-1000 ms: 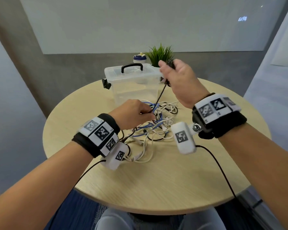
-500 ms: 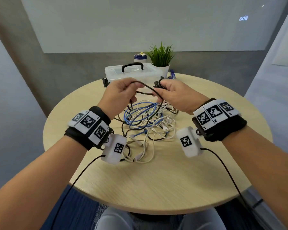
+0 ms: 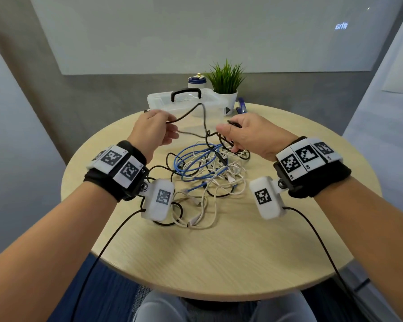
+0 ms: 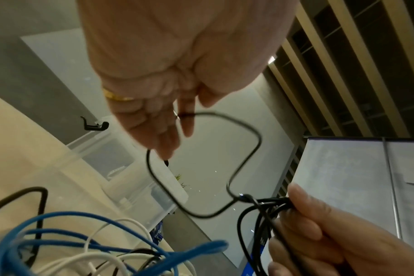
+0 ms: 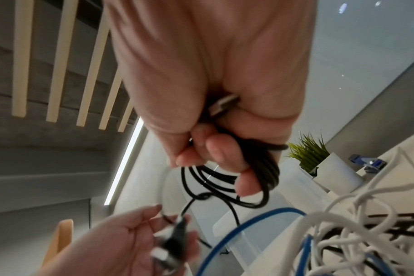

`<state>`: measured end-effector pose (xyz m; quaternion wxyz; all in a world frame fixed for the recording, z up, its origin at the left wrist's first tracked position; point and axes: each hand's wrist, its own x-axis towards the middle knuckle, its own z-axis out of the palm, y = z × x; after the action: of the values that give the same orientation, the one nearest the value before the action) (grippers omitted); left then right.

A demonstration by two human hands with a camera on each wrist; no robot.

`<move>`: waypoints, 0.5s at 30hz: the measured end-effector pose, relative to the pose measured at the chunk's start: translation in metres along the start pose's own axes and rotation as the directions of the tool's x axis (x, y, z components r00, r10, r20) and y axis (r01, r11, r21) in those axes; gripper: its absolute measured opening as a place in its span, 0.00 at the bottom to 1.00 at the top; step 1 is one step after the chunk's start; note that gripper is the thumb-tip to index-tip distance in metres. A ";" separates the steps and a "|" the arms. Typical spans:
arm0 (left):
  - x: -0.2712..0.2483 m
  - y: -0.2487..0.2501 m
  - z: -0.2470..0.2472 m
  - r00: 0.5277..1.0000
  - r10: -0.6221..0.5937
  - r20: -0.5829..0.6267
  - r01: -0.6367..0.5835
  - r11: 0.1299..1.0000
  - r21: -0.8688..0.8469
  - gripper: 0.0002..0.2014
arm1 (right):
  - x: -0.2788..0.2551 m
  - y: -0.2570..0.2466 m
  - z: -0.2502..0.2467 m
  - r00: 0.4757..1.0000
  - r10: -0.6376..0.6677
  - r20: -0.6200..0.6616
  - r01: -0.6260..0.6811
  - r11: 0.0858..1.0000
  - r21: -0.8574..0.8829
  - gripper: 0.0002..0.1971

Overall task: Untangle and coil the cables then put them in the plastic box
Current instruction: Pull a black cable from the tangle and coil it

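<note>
A thin black cable [image 3: 201, 112] arches between both hands above the table. My left hand [image 3: 154, 129] pinches its free end, and the plug [image 5: 175, 231] shows there in the right wrist view. My right hand [image 3: 244, 133] grips several coiled loops of the same black cable [image 5: 260, 179]. In the left wrist view the black cable [image 4: 246, 147] runs from the left fingers [image 4: 168, 130] to the right hand [image 4: 319, 235]. Below the hands lies a tangle of blue cable [image 3: 191, 162] and white cables [image 3: 219, 189]. The clear plastic box [image 3: 158, 101] with a black handle stands shut behind.
The round wooden table [image 3: 207, 256] has bare surface toward me. A potted green plant [image 3: 226, 84], a small blue-capped bottle [image 3: 197, 81] and a blue stapler-like item [image 3: 241, 108] stand at the back beside the box. Thin black wrist-camera leads hang off the front edge.
The right hand came down from above the box to table level. The left hand rose off the tangle, took the black cable's end and drew it leftward, so the hands now stand apart.
</note>
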<state>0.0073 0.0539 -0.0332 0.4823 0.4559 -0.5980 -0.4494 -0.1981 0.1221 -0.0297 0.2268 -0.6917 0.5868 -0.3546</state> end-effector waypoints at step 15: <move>-0.016 -0.010 0.010 0.903 0.030 0.429 -0.344 0.648 0.680 0.15 | 0.002 -0.022 -0.004 0.987 0.039 -0.157 0.055 0.832 0.552 0.20</move>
<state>0.0006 0.0690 -0.0469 0.1743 0.4502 -0.8542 -0.1930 -0.1867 0.1254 -0.0107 0.3675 -0.5676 0.4724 -0.5654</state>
